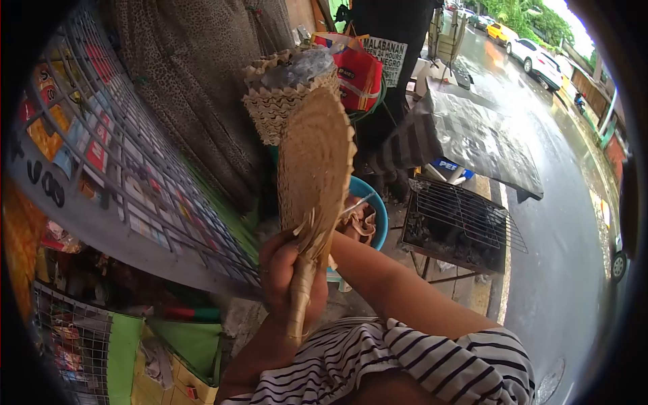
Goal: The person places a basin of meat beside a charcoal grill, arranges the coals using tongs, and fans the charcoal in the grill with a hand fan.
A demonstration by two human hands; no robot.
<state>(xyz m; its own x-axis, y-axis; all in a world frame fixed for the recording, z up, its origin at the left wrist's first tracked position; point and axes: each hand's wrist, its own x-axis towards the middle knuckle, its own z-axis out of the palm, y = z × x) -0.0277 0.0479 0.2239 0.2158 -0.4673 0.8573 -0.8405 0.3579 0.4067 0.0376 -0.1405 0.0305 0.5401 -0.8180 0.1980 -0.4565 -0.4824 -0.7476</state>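
Observation:
A woven fan [314,158] with a frayed rim stands upright in front of me. Its wrapped handle [301,297] points down toward my body. My left hand [282,273] is closed round the handle, with bent fingers showing at its left side. My right forearm reaches in from the right and passes behind the base of the fan. The fan and the handle hide my right hand, so its fingers cannot be made out. Behind the fan is a blue basin [382,219] holding pinkish-brown pieces.
A charcoal grill [455,226] with a wire grate stands at the right, below a striped grey cover [482,135]. Stacked egg trays [266,101] and a red bag [358,74] are behind. A wire-fronted display [128,169] lines the left. Vehicles stand along a wet road.

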